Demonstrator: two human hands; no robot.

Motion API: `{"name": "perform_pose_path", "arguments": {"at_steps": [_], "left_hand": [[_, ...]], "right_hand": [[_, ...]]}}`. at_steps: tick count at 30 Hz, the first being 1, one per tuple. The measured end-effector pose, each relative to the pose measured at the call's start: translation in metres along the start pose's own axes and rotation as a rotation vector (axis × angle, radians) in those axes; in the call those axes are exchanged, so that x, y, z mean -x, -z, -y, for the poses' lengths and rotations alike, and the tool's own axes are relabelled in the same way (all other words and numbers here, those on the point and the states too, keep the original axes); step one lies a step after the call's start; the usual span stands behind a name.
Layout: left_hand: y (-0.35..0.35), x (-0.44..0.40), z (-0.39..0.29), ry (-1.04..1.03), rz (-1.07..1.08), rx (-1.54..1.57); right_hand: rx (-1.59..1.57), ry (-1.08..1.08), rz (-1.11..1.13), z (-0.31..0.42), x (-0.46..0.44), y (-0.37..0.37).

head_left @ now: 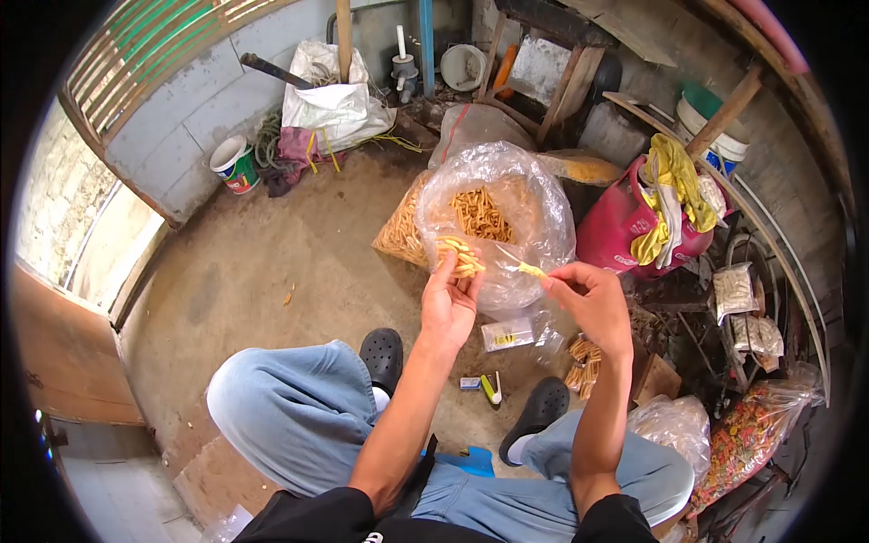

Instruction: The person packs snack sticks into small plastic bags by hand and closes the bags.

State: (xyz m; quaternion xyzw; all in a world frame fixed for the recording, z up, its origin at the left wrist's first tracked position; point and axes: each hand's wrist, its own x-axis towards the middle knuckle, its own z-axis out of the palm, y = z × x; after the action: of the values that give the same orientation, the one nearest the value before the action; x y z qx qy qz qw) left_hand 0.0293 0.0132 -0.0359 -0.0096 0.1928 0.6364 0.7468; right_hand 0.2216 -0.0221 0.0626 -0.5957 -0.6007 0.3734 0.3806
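Observation:
My left hand is closed around a small clear bag of yellow snack sticks, held upright over the near edge of a large plastic bag. To its right, my right hand pinches a yellow twisted piece at its fingertips, with a thin pale strand running from it toward the small bag. Behind both hands, the large clear plastic bag stands open, with many brown snack sticks inside. What the piece in my right hand is made of is too small to tell.
Packed snack bags, a labelled plastic packet and a green object lie on the floor between my shoes. A pink container with yellow cloths stands right. A white bucket and white sack are at the back left.

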Motion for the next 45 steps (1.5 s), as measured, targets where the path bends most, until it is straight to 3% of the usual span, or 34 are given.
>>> {"name": "perform_pose_path", "arguments": {"at_steps": [6, 9, 15, 17, 21, 24, 27, 34, 36, 45], "left_hand": [[-0.009, 0.013, 0.010, -0.025, 0.054, -0.067], [-0.016, 0.022, 0.016, -0.050, 0.081, -0.083], [-0.015, 0.027, 0.017, -0.096, 0.063, -0.139], [-0.015, 0.027, 0.015, -0.117, 0.043, -0.130], [-0.018, 0.029, 0.015, -0.145, 0.053, -0.143], [-0.022, 0.032, 0.018, -0.179, 0.059, -0.146], [-0.019, 0.031, 0.016, -0.183, 0.065, -0.139], [-0.022, 0.034, 0.016, -0.162, 0.098, -0.209], [-0.021, 0.034, 0.016, -0.165, 0.098, -0.226], [-0.018, 0.030, 0.007, -0.159, 0.157, -0.350]], "right_hand": [[0.073, 0.090, -0.118, 0.007, 0.003, -0.022], [0.138, 0.256, -0.256, -0.007, -0.004, -0.040], [-0.089, 0.326, -0.454, -0.024, -0.011, -0.070], [-0.349, 0.290, -0.528, -0.029, -0.011, -0.078], [-0.346, 0.223, -0.500, -0.037, -0.008, -0.090], [-0.340, 0.209, -0.293, -0.038, -0.008, -0.092], [-0.277, 0.207, -0.222, -0.027, -0.006, -0.087], [-0.455, 0.175, -0.264, -0.027, -0.006, -0.086], [-0.269, 0.173, -0.319, -0.025, -0.004, -0.084], [-0.247, 0.243, -0.349, -0.028, -0.006, -0.084]]}}
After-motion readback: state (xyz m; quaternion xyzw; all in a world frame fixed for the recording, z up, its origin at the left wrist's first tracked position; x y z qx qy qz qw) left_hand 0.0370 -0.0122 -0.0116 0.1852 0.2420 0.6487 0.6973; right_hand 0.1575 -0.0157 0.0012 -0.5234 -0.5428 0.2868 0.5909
